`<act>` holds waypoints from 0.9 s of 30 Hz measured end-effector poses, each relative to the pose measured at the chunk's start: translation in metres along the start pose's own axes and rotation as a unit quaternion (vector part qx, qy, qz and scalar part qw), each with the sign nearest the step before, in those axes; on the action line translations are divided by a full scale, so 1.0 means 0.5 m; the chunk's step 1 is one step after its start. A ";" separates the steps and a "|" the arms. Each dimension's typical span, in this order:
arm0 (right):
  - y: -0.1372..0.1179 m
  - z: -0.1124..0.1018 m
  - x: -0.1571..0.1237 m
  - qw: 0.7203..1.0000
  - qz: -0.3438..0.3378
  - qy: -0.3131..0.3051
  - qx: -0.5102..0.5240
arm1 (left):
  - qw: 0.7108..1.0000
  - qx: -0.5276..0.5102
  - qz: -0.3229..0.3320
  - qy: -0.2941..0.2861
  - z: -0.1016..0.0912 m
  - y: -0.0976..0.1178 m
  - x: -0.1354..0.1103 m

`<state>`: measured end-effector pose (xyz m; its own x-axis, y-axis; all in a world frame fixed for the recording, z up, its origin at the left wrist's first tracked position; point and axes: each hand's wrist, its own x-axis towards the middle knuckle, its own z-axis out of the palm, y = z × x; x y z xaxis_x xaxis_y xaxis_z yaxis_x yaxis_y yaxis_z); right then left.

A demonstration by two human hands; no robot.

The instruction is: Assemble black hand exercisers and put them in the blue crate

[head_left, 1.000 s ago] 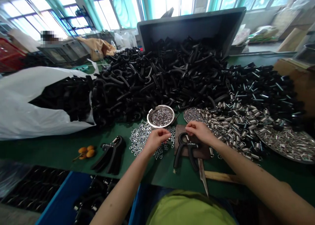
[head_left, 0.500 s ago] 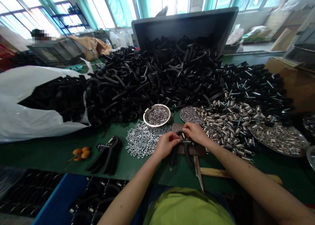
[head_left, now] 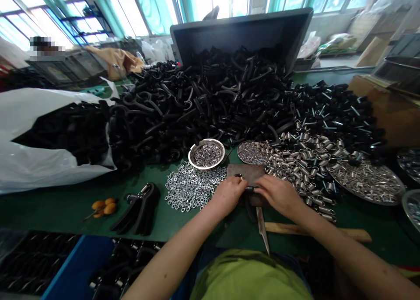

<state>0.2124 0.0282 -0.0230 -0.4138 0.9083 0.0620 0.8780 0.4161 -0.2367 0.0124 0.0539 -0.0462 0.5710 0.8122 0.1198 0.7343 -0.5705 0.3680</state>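
Note:
A black hand grip strengthener (head_left: 250,209) lies over a dark metal block (head_left: 246,172) in front of me, mostly covered by my fingers. My left hand (head_left: 229,194) is closed around its left side, with thumb and fingers near the top. From the other side my right hand (head_left: 281,196) grips it with bent fingers close to the silvery adjusting rod. Below the block, a pointed metal blade (head_left: 262,232) sticks out toward me. Left of my hands lie several assembled hand grips (head_left: 139,208), stacked together.
Loose nuts (head_left: 188,188), a round dish (head_left: 206,165) of small pins, springs (head_left: 306,160) and a plate of metal pins (head_left: 370,182) surround the work spot. Black handles (head_left: 203,99) are heaped behind. A wooden handle (head_left: 351,234) and orange fruits (head_left: 104,206) lie nearer.
My right hand has come down from the top of the hand grip to its right side. My left hand has closed further over it, hiding more of it. The view has shifted slightly.

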 end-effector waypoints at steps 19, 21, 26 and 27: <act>0.021 -0.059 -0.111 0.984 0.070 0.013 0.163 | 0.995 -0.003 -0.089 0.050 0.030 0.023 -0.082; 0.013 -0.039 -0.058 0.979 0.080 0.055 0.179 | 0.995 -0.004 -0.085 0.053 0.032 0.023 -0.081; 0.016 -0.002 -0.009 0.985 0.106 -0.007 0.138 | 0.995 -0.024 -0.079 0.062 0.040 0.018 -0.088; 0.014 -0.004 -0.018 0.985 0.105 0.001 0.139 | 0.994 -0.034 -0.084 0.065 0.042 0.016 -0.090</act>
<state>0.2226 0.0230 -0.0232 -0.2291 0.9733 -0.0154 0.8446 0.1909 -0.5001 0.0003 0.0104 -0.0679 0.3870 0.9068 0.1670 0.7867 -0.4192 0.4533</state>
